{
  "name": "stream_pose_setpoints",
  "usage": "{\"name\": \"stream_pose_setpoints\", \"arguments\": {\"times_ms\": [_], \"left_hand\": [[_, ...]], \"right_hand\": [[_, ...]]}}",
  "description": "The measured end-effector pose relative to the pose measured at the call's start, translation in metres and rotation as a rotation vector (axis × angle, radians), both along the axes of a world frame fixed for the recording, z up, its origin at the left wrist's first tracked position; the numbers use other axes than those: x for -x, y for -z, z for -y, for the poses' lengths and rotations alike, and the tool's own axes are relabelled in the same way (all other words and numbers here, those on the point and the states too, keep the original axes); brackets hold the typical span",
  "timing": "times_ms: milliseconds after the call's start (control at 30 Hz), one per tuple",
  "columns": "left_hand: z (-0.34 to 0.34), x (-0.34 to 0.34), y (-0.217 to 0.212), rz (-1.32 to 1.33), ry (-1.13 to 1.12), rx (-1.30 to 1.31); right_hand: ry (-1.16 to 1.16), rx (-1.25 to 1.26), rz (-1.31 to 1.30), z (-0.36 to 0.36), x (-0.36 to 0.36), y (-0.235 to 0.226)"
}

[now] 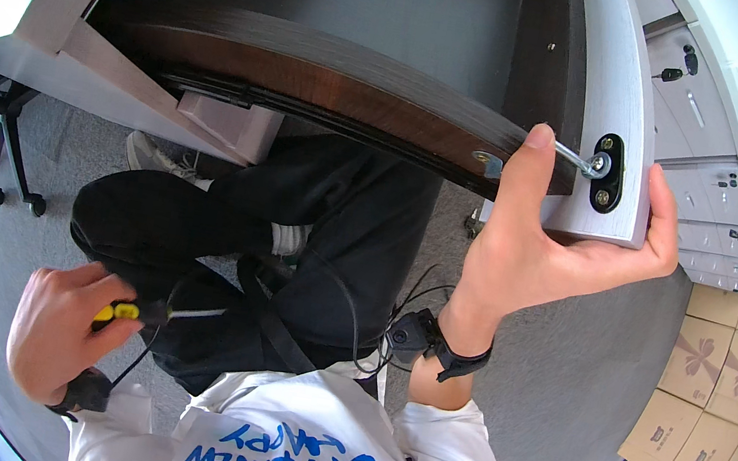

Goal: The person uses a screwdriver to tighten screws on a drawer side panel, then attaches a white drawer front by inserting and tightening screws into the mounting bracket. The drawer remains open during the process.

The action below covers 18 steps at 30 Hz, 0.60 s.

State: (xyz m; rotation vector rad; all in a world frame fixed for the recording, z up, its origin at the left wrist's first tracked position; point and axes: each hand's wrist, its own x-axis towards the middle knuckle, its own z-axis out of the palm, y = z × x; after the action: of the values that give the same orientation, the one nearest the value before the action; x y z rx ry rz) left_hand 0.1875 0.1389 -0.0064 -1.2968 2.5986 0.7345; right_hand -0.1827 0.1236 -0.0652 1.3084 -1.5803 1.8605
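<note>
My left hand (pixel 63 332) is closed round the yellow and black handle of a screwdriver (pixel 120 314). Its thin metal shaft points right, over my dark trousers. Up at the right, my right hand (pixel 546 239) clasps the lower corner of a pale grey drawer front (pixel 625 88), thumb on the inner side and fingers round the outer face. Fixed to the panel's inner edge is a black oval plate (pixel 607 174) with screws above and below. A bent metal rod (pixel 578 159) juts from its middle, and my thumb tip touches the far end.
The pulled-out dark brown drawer (pixel 335 80) spans the top, above my bent legs. Grey cabinets with keys (pixel 690 64) stand at the upper right, and cardboard boxes (pixel 696 360) are stacked at the right. A black cable (pixel 356 311) crosses my lap. A wheeled chair (pixel 12 140) stands left.
</note>
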Motion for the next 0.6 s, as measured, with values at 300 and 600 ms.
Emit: {"name": "stream_pose_setpoints", "arguments": {"times_ms": [300, 600], "left_hand": [[-0.002, -0.011, 0.024, -0.867, -0.324, 0.562], [0.066, 0.111, 0.025, -0.945, 0.036, 0.552]], "right_hand": [[0.071, -0.052, -0.083, -0.003, -0.005, -0.003], [0.082, -0.060, -0.101, 0.000, -0.004, -0.005]]}}
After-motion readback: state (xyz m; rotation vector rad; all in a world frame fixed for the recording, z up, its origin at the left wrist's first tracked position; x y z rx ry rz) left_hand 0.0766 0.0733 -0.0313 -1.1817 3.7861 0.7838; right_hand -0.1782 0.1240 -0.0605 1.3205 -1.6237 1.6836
